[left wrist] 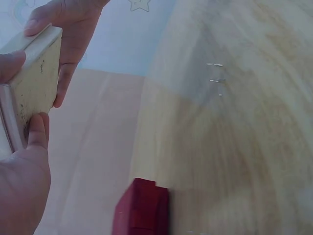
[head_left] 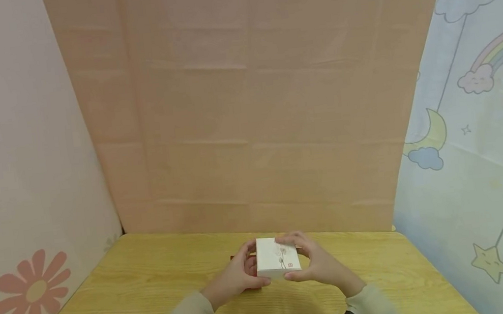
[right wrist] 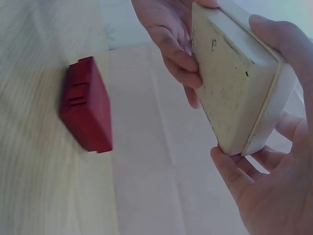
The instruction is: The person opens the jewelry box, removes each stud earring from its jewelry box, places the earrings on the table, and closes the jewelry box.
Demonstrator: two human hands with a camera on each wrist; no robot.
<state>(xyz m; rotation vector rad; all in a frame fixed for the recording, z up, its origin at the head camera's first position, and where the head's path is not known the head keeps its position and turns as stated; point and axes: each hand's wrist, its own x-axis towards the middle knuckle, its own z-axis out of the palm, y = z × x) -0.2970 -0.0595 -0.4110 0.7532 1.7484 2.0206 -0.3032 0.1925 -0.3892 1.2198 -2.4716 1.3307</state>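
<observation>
Between both hands is a small white lidded box [head_left: 277,257], held up over the table. Its lid carries a thin flower drawing and a small red seal mark. My left hand [head_left: 233,280] grips the left side, thumb at the near edge. On the opposite side, my right hand [head_left: 322,266] holds it, with the thumb near the front corner and fingers at the far edge. From the right wrist view, the box's speckled underside [right wrist: 220,83] shows, along with the seam between lid and base.
A dark red box [right wrist: 87,105] rests on the wooden table [head_left: 153,269], mostly hidden behind the left hand and white box in the head view. A tan sheet [head_left: 250,101] hangs at the back, with patterned white panels on both sides.
</observation>
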